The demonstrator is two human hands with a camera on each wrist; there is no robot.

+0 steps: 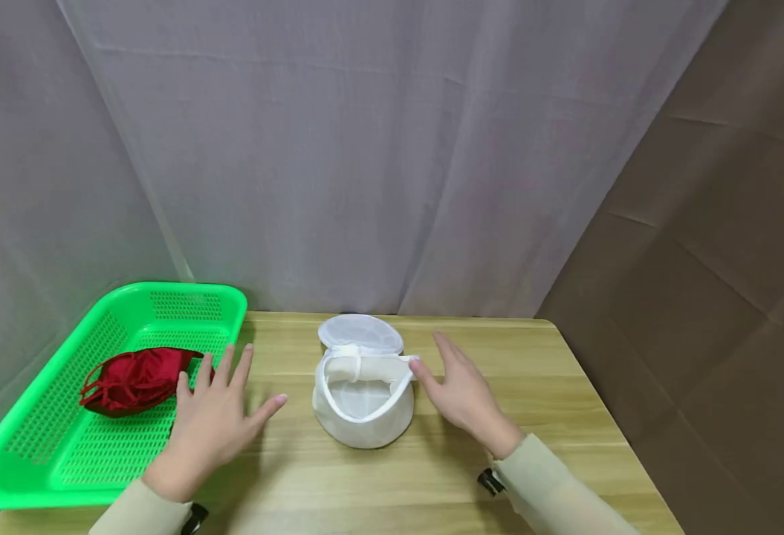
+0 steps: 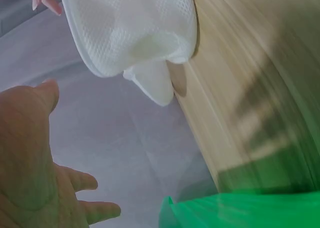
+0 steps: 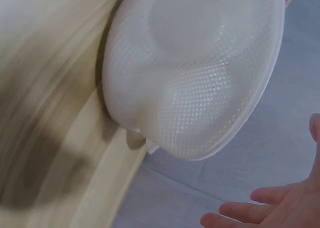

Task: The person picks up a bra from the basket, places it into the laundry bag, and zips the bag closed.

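A white mesh laundry bag (image 1: 365,427) stands on the table with its round lid (image 1: 361,334) folded back behind it. Its mouth gapes upward, and I see the pale inside. My left hand (image 1: 212,420) hovers with spread fingers between the bag and a green basket, near a dark red satin cloth item with thin straps (image 1: 140,379) lying in the basket. My right hand (image 1: 461,394) is at the bag's right side, fingers extended, thumb tip by the rim; whether it touches cannot be told. In the right wrist view, the mesh wall (image 3: 195,87) stands apart from the fingers.
The green plastic basket (image 1: 4,446) with slotted walls takes up the table's left side. A wooden table (image 1: 532,371) carries everything. Grey cloth (image 1: 298,163) hangs behind it, and a brown cloth (image 1: 713,297) hangs along the right.
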